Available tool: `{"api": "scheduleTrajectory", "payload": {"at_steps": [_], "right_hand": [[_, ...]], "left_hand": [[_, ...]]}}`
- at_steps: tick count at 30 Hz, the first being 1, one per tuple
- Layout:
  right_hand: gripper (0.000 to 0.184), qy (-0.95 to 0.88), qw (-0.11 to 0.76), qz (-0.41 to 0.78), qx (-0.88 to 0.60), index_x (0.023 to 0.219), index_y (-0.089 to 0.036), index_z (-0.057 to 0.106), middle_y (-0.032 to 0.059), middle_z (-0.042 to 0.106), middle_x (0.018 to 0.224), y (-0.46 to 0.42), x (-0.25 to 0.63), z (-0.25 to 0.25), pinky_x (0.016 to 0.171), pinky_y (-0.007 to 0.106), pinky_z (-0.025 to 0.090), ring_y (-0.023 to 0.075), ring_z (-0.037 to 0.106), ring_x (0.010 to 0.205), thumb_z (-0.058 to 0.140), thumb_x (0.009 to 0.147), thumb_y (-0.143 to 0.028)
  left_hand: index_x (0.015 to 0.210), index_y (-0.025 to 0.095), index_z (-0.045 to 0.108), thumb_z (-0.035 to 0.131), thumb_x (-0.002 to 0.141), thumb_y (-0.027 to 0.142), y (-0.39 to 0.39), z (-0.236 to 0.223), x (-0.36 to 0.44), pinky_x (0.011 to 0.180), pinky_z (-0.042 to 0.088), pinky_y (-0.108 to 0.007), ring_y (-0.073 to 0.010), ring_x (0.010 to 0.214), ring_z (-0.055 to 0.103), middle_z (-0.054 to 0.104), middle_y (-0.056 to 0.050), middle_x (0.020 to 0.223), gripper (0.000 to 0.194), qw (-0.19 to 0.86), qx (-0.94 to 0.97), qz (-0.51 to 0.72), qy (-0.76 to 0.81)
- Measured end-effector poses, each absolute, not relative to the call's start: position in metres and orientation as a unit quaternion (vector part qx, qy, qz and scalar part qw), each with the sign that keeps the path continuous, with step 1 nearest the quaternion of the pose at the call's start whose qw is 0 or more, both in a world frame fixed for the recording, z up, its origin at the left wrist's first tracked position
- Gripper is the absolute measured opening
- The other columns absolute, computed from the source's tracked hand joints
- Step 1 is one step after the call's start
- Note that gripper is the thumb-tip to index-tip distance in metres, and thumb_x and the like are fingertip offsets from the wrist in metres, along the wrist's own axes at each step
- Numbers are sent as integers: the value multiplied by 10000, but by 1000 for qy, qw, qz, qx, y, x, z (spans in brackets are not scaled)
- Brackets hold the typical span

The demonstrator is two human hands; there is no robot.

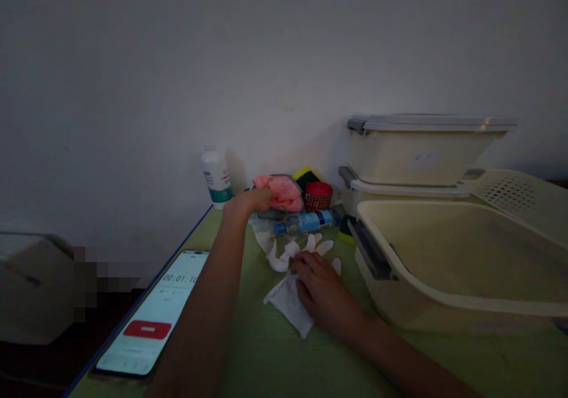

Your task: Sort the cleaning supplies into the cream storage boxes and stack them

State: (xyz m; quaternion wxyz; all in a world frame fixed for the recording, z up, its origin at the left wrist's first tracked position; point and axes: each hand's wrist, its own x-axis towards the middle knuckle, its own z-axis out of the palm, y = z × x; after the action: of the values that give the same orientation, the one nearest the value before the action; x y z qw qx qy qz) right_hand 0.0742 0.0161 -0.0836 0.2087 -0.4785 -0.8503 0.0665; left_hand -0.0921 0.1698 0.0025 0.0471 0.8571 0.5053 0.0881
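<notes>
My left hand (248, 203) reaches forward and grips a pink cloth (284, 192) near the wall. My right hand (322, 288) rests on a white rubber glove (288, 297) lying flat on the green table (266, 356), its fingers closed on the glove's edge. The glove's fingers (306, 246) spread out just beyond my right hand. A small plastic water bottle (306, 222) lies on its side between the two hands.
A red lidded jar (318, 196), a yellow-green sponge (306, 176) and a white bottle (216, 176) stand by the wall. Cream plastic basins (444, 256) are stacked at right. A phone (155, 315) showing a timer lies at the table's left edge.
</notes>
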Motion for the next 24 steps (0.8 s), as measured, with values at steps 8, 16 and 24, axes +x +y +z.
{"api": "scheduleTrajectory", "payload": {"at_steps": [8,16,24], "right_hand": [[302,-838,205,62,-502,1066,-133,578,109,537,1157,8,73,-85,931,414,419,243,480,1073,454,799,-66],[306,-823,181,66,-534,1068,-128,590,110,534,1216,4,71,-82,957,435,409,261,480,1122,451,801,-77],[296,-829,181,56,-527,1060,-135,589,112,550,1175,4,70,-82,930,448,417,276,489,1094,446,804,-96]], "left_hand": [[1299,143,437,423,781,156,151,32,-96,1012,321,-280,-198,1264,414,418,-101,1382,519,61,857,-11,512],[1358,88,307,397,826,267,128,49,-95,1102,206,-349,-209,1347,264,313,-121,1452,568,35,858,153,490],[1326,70,281,495,798,235,157,45,-39,1039,318,-339,-215,1246,416,417,-170,1369,593,53,831,336,439]]}}
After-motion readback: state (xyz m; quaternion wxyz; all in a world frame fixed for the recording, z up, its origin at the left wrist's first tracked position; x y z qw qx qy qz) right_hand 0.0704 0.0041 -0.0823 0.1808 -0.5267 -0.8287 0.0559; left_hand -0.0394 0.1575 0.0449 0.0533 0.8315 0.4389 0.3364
